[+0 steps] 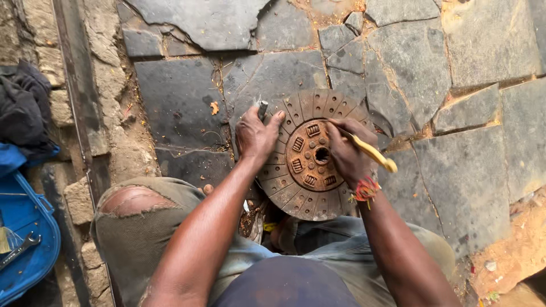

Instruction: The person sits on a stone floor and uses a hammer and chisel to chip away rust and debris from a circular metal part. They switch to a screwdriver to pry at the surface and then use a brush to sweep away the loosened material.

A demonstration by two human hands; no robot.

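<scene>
A round rusty clutch disc (310,187) with springs around its hub lies on the stone floor between my knees. My left hand (255,135) rests on the disc's left rim and grips a small grey metal piece (263,108) that sticks up above the thumb. My right hand (346,149) sits over the disc's right side, closed on a tool with a yellow handle (375,154) that points out to the right. Its working end is hidden under my fingers near the hub. A red thread band is on my right wrist.
Irregular grey stone slabs (466,170) pave the ground. At the left edge sits a blue plastic container (25,239) holding a wrench (18,250), with dark cloth (23,108) above it. A metal rail (79,102) runs along the left.
</scene>
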